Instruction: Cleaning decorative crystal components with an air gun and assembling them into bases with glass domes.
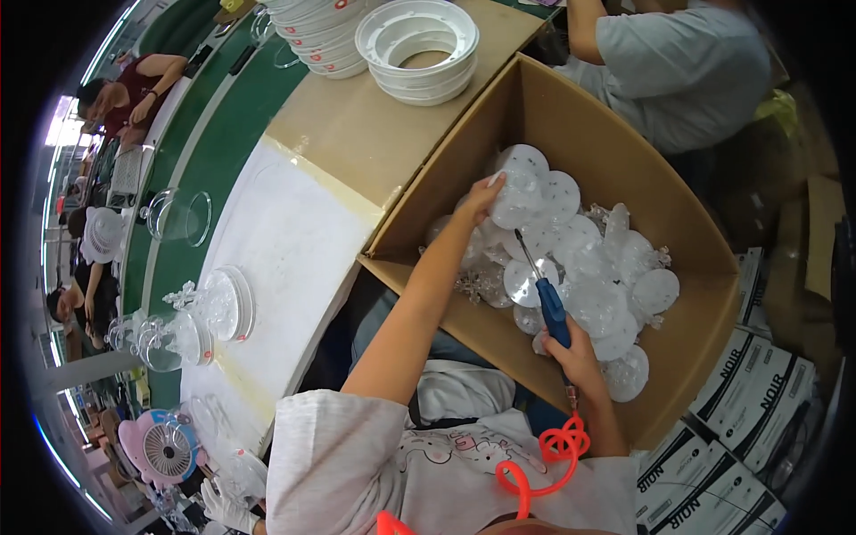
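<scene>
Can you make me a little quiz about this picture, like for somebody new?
1. Which of the person's hands holds the screwdriver with the blue handle and slim metal shaft?

2. True or false: round, whitish, see-through discs lie in the big brown cardboard box.

3. What colour is the curly coiled hose at the back end of the screwdriver?
A. Green
B. Orange-red
C. Black

Key:
1. The right hand.
2. True; they are heaped up inside it.
3. B, orange-red.

Pink fan (169, 452) at eight o'clock; white cartons (753, 392) at four; grey-shirted person (682, 80) at two; maroon-topped person (130, 87) at ten.
</scene>
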`<state>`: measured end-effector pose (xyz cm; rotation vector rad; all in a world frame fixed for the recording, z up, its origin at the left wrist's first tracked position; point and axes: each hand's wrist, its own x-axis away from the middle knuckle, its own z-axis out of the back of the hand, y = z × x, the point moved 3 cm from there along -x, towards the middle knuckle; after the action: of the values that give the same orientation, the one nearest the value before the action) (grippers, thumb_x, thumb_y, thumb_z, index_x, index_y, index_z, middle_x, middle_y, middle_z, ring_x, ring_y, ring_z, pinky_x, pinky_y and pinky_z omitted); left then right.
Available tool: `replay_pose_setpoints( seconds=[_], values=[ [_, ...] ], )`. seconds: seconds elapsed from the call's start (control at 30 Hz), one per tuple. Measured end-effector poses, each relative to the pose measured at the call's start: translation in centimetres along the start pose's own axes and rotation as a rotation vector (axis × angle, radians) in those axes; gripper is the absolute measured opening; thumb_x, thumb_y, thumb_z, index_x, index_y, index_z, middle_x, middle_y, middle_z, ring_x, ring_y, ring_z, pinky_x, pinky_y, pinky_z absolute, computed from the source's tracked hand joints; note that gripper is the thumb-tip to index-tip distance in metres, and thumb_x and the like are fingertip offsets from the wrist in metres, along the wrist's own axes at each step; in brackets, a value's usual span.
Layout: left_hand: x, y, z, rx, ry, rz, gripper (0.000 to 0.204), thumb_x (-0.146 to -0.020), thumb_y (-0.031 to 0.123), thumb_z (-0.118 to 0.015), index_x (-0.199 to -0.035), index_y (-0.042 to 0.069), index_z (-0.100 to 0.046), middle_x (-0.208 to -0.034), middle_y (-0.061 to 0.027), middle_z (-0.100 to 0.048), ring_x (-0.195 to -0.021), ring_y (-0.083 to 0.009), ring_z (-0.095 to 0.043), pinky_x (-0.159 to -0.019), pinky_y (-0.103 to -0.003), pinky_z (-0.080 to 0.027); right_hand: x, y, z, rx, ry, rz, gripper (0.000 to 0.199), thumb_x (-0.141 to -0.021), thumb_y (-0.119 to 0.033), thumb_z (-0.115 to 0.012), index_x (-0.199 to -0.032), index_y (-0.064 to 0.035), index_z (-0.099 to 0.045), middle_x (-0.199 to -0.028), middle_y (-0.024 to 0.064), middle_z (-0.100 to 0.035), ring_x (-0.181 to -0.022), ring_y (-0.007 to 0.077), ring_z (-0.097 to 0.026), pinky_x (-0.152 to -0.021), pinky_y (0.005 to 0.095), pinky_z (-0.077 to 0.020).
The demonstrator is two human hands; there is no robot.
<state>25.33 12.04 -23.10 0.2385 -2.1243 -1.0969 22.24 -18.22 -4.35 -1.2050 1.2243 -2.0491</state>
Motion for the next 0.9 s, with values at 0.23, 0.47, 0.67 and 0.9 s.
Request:
replay_pose_setpoints(
  seconds=[0.23, 0.47, 0.67, 0.9],
  values=[
    [1.5, 2.4, 0.7, -0.046, -0.110, 0.144, 0.052, -0.078, 0.046, -0.063, -0.109, 0.005, -0.056, -0.104, -0.0069, -0.061, -0.092, -0.0191, -0.060, -0.080, -0.036, -0.050, -0.8, -0.8, 0.2, 0.151, -0.013, -0.055, 0.022, -0.077, -0.016, -0.057, -0.091, 0.0004, -0.052, -0.070, 0.0067, -0.056, -0.063, 0.0115, -0.053, -0.059, 0.0260, -0.0431],
    [0.5, 2.3, 2.8, -0.082, -0.002, 0.179, 0.069, -0.072, 0.061, -0.060, -0.112, 0.004, -0.056, -0.105, -0.0101, -0.061, -0.096, -0.0219, -0.059, -0.084, -0.037, -0.046, -0.4, -1.9, 0.6, 0.085, -0.008, 0.028, 0.028, -0.074, -0.022, -0.061, -0.092, -0.0017, -0.055, -0.061, 0.0128, -0.053, -0.055, 0.0215, -0.054, -0.055, 0.0327, -0.0416],
    [1.3, 2.4, 1.9, 0.117, -0.044, 0.267, 0.073, -0.075, 0.066, -0.049, -0.119, 0.008, -0.054, -0.115, -0.0086, -0.058, -0.107, -0.0223, -0.054, -0.092, -0.041, -0.041, -0.4, -1.0, -0.2, 0.255, 0.012, -0.048, 0.029, -0.072, -0.027, -0.061, -0.089, -0.0030, -0.054, -0.059, 0.0122, -0.055, -0.055, 0.0226, -0.056, -0.054, 0.0336, -0.0430],
    [0.7, 2.3, 2.5, -0.146, 0.082, 0.201, 0.088, -0.071, 0.073, -0.047, -0.122, 0.002, -0.049, -0.117, -0.0141, -0.056, -0.112, -0.0267, -0.050, -0.097, -0.035, -0.035, -0.6, -0.6, -0.4, 0.161, -0.040, -0.029, 0.027, -0.074, -0.024, -0.059, -0.086, -0.0015, -0.053, -0.061, 0.0099, -0.056, -0.054, 0.0170, -0.056, -0.051, 0.0299, -0.0424]
  ],
)
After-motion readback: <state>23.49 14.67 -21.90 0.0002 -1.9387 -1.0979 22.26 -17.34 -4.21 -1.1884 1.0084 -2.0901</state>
